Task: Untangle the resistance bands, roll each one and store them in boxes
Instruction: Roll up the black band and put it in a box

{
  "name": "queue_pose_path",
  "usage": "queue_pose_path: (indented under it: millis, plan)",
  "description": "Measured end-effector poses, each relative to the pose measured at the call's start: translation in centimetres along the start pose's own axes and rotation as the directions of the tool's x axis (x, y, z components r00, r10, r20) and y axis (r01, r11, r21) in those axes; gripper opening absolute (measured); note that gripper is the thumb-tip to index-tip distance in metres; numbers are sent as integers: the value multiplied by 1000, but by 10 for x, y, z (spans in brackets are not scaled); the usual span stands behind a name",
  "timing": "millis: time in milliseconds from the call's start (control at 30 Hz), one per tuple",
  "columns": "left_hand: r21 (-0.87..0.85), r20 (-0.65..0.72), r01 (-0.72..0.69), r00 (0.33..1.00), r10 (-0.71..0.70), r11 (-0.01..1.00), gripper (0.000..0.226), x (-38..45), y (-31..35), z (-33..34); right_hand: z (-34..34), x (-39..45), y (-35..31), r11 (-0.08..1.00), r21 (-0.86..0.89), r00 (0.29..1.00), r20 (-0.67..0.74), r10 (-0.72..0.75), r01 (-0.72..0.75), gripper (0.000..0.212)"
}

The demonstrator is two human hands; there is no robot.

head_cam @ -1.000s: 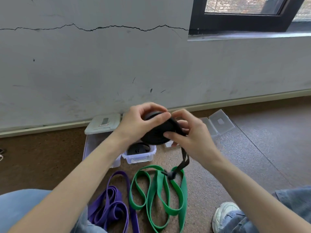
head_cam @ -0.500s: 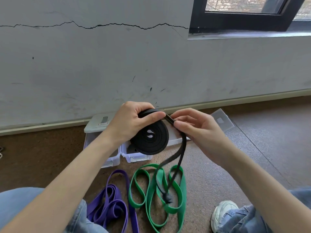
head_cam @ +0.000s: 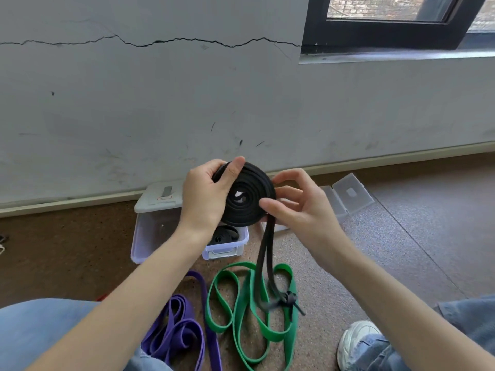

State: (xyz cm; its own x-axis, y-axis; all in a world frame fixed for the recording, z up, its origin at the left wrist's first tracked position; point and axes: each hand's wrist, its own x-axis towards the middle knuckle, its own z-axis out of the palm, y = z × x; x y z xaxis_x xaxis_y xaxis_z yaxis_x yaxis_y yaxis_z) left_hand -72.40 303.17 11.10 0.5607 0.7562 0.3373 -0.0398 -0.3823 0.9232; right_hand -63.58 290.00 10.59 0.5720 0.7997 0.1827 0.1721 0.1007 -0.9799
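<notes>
Your left hand point(head_cam: 206, 199) grips the rolled black band point(head_cam: 246, 195) in the air in front of the wall, thumb lying across the top of the coil and the other fingers hidden behind it. Your right hand point(head_cam: 300, 207) touches the coil's right edge, thumb tip on the outer wrap and fingers curled behind; whether it pinches the loose tail or only steadies the roll is hard to tell, since the tail starts just under that thumb. The unrolled tail hangs as two strands down over the green band point(head_cam: 241, 303) and ends in a small knot-like bunch that is blurred.

The green band lies in open loops on the floor point(head_cam: 401, 250), its lower end cut off by the frame edge. Beside it on the left the purple band point(head_cam: 176, 336) lies folded, partly hidden by your left forearm and also cut off at the bottom.

Behind your hands stand the clear boxes. The small open box point(head_cam: 227, 247) holds another rolled black band point(head_cam: 223, 235), half covered by your wrist. The larger box point(head_cam: 152, 231) to its left has its lid on, with contents too murky to make out. A flipped-open lid point(head_cam: 348, 194) shows to the right of your right hand, but its box is almost wholly hidden behind that hand.
</notes>
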Motion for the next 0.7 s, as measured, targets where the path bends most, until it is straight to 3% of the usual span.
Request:
queue_pose_path:
  millis: [67,133,200,300,367,467,567,700]
  plan:
    - [-29,163,51,986,-46,998,42,2,0,-5,-8,3,-1,1000,-28,999,-29,-14,13,21]
    - [46,418,67,905,-81,997,37,6,4,-14,-16,6,-2,982,-176,998,27,-60,64,20]
    - [165,545,23,831,-111,986,32,4,3,-15,-15,5,-2,936,-326,989,104,-101,130,23]
    - [117,466,40,880,-91,992,22,1,4,-11,-12,3,0,983,-167,994,94,-55,71,27]
    - [-84,355,163,927,-123,983,19,5,6,-15,-16,2,0,1000,-23,996,87,5,-3,25]
    - [-311,227,264,954,-198,913,19,15,6,-24,-17,1,-1,999,-7,995,96,38,-38,20]
    - [-334,167,274,959,-230,902,21,12,3,-17,-8,1,1,999,22,998,56,35,-36,15]
    - [-308,-27,231,967,-252,923,25,4,-3,0,6,-1,7,990,135,999,20,34,-36,10]
